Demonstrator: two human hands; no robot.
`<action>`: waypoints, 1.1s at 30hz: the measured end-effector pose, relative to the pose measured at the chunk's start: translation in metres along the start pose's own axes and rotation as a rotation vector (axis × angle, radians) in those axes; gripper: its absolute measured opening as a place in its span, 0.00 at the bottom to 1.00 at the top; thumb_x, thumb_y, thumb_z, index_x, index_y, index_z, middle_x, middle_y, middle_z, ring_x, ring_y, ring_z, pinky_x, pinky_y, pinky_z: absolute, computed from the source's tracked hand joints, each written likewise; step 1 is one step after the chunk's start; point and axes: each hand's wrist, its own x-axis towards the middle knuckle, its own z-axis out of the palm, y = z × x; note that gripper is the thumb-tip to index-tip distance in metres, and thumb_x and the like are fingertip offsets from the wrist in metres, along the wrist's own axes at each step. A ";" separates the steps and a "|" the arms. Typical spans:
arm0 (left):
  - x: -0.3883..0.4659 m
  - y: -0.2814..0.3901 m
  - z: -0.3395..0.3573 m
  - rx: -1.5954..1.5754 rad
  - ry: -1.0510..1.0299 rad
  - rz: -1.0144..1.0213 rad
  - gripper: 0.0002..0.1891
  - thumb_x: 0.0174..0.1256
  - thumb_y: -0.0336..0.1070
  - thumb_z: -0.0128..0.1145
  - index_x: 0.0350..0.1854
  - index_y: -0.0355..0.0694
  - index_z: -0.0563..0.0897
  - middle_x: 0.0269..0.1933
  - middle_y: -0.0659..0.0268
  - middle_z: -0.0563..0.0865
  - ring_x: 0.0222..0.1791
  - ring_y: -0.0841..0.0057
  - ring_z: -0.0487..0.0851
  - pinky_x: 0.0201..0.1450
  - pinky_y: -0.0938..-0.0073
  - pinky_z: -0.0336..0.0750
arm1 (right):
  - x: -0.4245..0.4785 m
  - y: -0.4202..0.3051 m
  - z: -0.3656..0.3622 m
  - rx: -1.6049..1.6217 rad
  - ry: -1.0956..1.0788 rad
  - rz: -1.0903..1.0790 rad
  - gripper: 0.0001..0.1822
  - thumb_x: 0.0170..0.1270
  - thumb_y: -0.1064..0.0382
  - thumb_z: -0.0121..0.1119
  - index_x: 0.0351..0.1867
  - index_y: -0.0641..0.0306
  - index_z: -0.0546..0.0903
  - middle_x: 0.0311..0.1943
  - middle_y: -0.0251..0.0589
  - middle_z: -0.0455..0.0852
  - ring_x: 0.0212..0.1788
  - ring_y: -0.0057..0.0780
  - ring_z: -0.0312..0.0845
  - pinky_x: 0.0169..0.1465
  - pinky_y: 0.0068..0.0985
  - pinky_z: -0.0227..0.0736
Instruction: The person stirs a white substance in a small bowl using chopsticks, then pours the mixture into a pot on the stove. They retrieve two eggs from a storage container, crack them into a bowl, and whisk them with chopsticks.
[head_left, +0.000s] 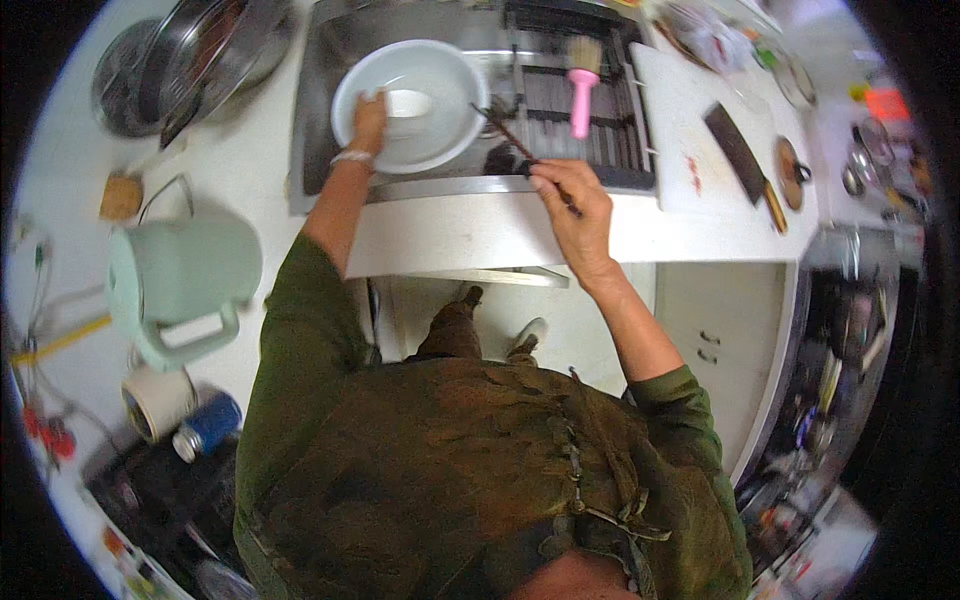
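A large white basin (450, 146) stands in the metal sink (319, 90). My left hand (369, 124) reaches inside its left part, fingers at a small white bowl (409, 103); whether it grips the bowl cannot be told. Between the fingers and thumb of my right hand (574, 206) is a thin dark stick, perhaps a chopstick (510, 137), its far tip at the basin's right rim. Right of the basin, a pink-handled brush (581, 101) with pale bristles lies on a dark rack (547, 142) over the sink.
A white cutting board (694, 142) and a cleaver (735, 154) lie right of the sink. On the left counter are metal pans (199, 64), a pale green kettle (199, 262), a cork-coloured block (121, 196), a beige cup (157, 401) and a blue can (214, 424).
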 end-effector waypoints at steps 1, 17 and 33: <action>-0.008 0.021 -0.014 -0.744 0.228 -0.205 0.26 0.60 0.40 0.54 0.58 0.33 0.66 0.54 0.50 0.73 0.51 0.65 0.74 0.55 0.67 0.68 | -0.003 -0.005 -0.007 -0.005 0.020 0.035 0.07 0.52 0.70 0.62 0.34 0.65 0.82 0.35 0.43 0.81 0.36 0.32 0.78 0.37 0.22 0.74; -0.355 0.309 -0.017 -1.495 -1.300 -0.153 0.18 0.71 0.45 0.38 0.53 0.37 0.70 0.52 0.61 0.75 0.52 0.73 0.74 0.54 0.67 0.70 | -0.149 -0.046 -0.151 -0.666 0.174 -0.323 0.07 0.47 0.68 0.58 0.30 0.64 0.79 0.38 0.41 0.79 0.45 0.36 0.76 0.52 0.35 0.69; -0.385 0.455 0.117 -0.456 -0.260 0.898 0.19 0.67 0.32 0.39 0.58 0.31 0.66 0.47 0.54 0.77 0.46 0.68 0.75 0.52 0.74 0.66 | -0.492 -0.012 -0.292 -0.523 0.764 0.751 0.19 0.54 0.67 0.59 0.50 0.61 0.76 0.48 0.49 0.76 0.50 0.45 0.72 0.52 0.33 0.69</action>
